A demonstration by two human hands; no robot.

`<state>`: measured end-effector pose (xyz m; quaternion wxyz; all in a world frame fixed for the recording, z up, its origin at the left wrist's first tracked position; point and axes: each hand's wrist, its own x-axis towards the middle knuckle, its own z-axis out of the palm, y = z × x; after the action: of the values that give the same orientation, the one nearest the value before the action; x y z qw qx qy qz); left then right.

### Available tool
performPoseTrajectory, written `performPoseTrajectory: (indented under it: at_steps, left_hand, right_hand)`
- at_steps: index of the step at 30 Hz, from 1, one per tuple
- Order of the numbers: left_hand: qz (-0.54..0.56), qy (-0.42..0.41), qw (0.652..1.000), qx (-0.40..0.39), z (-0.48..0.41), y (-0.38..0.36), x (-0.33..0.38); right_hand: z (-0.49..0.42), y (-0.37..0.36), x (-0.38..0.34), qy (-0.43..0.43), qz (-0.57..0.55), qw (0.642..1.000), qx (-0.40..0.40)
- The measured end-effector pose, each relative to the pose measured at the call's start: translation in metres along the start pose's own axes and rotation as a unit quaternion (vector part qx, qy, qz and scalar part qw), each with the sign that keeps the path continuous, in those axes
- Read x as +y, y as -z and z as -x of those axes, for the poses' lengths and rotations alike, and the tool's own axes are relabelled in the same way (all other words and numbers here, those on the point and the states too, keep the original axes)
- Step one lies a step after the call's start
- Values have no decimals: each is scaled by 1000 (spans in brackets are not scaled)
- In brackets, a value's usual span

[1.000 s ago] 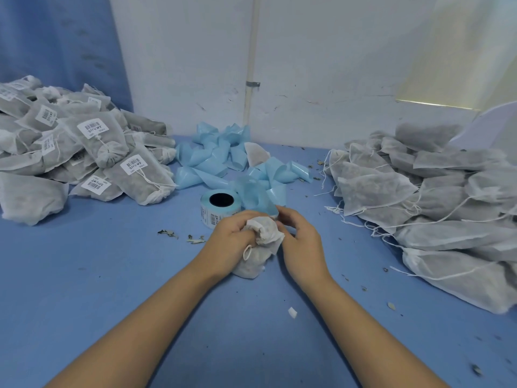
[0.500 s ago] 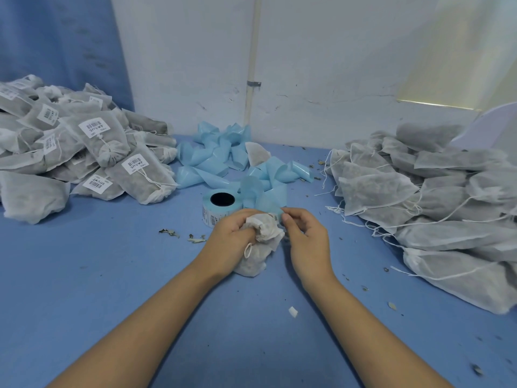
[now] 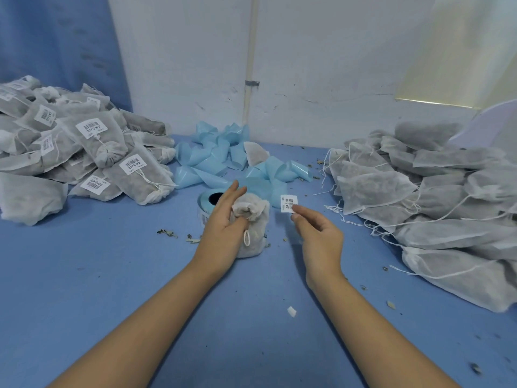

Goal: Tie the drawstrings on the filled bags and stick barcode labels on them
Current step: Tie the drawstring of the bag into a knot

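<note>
A small white mesh bag (image 3: 253, 229) with its neck gathered and a drawstring loop hanging stands on the blue table (image 3: 112, 275). My left hand (image 3: 223, 228) holds it from the left, thumb pressed into the neck, index and middle fingers stretched up. To the bag's right my right hand (image 3: 316, 233) pinches a white barcode label (image 3: 288, 203) by its lower corner, held in the air a short way from the bag. The blue label roll (image 3: 209, 201) lies just behind my left hand, partly hidden by it.
A heap of tied, labelled bags (image 3: 84, 158) fills the left side. Unlabelled bags with loose strings (image 3: 425, 203) are piled on the right. Curled blue backing strips (image 3: 223, 161) lie at the back by the white wall. Dried leaf crumbs (image 3: 167, 233) dot the table.
My right hand has come away from the bag's neck and now holds a barcode label up to the right. My left hand's fingers have opened out, still keeping hold of the bag.
</note>
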<state>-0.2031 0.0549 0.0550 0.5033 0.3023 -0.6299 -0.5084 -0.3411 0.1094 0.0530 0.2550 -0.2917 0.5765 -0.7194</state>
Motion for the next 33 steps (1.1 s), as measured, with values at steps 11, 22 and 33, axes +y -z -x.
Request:
performPoseTrajectory:
  at_steps: [11, 22, 33]
  left_hand:
    - [63, 23, 987, 144, -8, -11, 10]
    - [69, -34, 976, 203, -7, -16, 17]
    - [113, -21, 978, 174, -6, -17, 23]
  right_hand:
    - [8, -5, -21, -198, -154, 968, -10]
    - [37, -27, -29, -308, -227, 913, -142]
    - [37, -26, -23, -267, -93, 947, -154]
